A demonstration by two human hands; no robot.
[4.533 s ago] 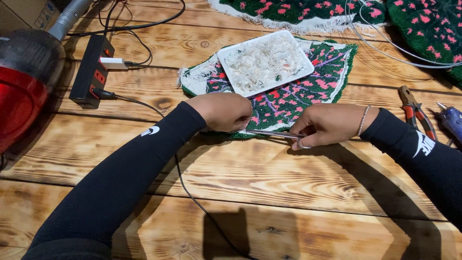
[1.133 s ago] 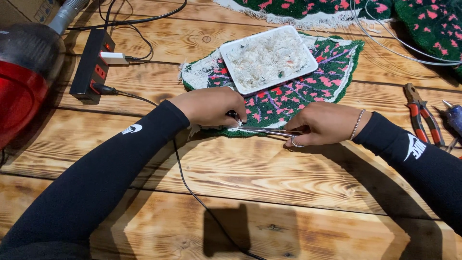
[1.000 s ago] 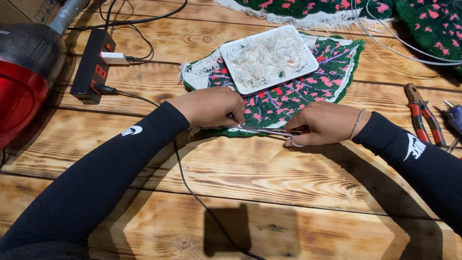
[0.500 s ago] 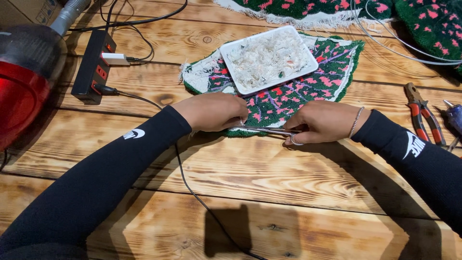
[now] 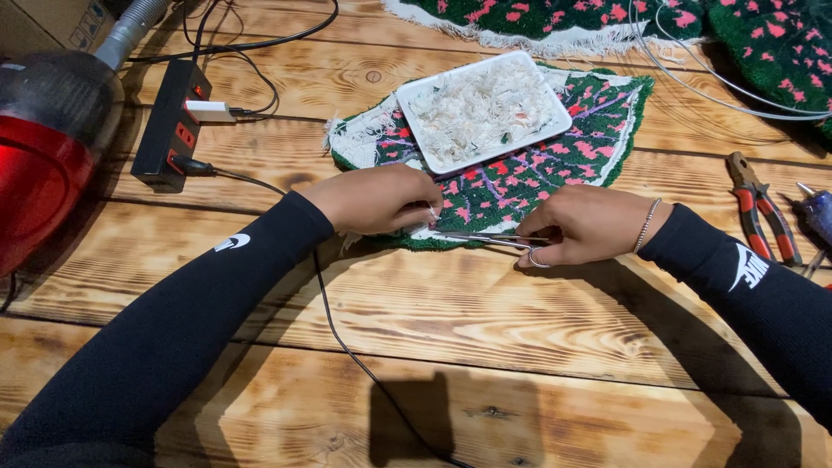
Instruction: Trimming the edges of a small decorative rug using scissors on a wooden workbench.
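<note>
Left of the green rug piece point(image 5: 520, 178), at the far edge of the wooden table point(image 5: 520, 321), sits one red vacuum cleaner point(image 5: 39, 165). Between the vacuum and the rug piece lies one black power strip point(image 5: 172, 121) with two plugs in it. A thin black cord point(image 5: 347, 347) runs from the strip, under the left arm, toward the near edge of the table.

One left hand point(image 5: 377, 199) rests on the near left edge of the rug piece, with its fingers curled down and pinching the white border. The rug piece lies flat in the middle of the table, green with pink spots. One white tray point(image 5: 485, 108) full of pale fluff scraps sits on top of it, at its far side.

One right hand point(image 5: 589, 225) is at the near right edge of the rug piece. Its fingers are closed around one pair of small silver scissors point(image 5: 490, 238), and the blades point left along the rug's near edge toward the left hand.

Right of the rug piece lie one pair of red pliers point(image 5: 763, 208) and one blue tool point(image 5: 815, 208), partly cut off by the picture edge. More green and pink rug point(image 5: 763, 43) lies beyond the tray. Nearer than the rug piece, the wood is bare and wide.
</note>
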